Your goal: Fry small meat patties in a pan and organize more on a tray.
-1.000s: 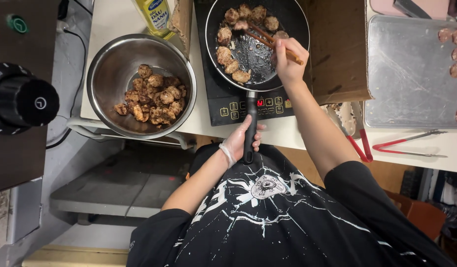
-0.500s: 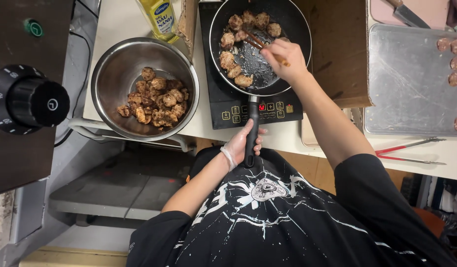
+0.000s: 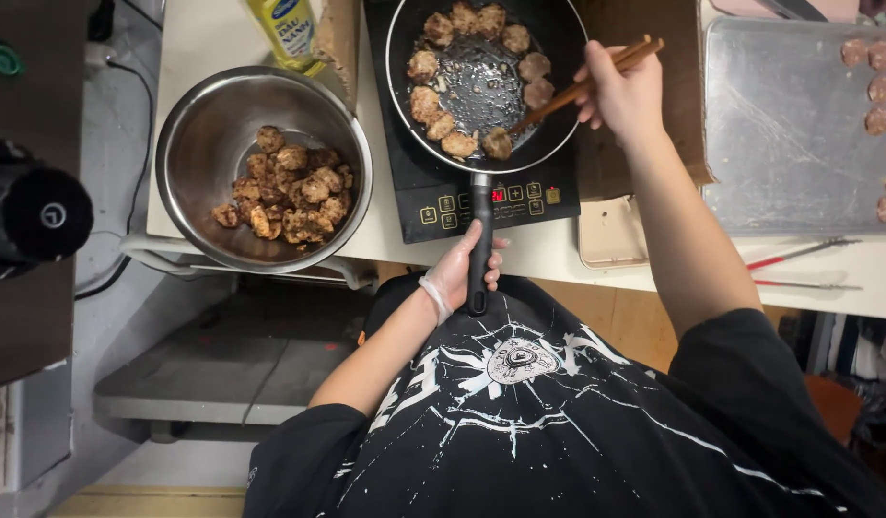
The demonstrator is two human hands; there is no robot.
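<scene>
left hand gripping black frying pan handle | right hand pinching brown wooden chopsticks | browned meat pieces probably soft, greasy; lift gently

The round black frying pan looks glossy with oil, its long black handle matt plastic. The brown wooden chopsticks are smooth. The round steel bowl shines brushed; the flat grey metal tray is dull and scuffed. The left hand wears a thin clear plastic glove.
</scene>
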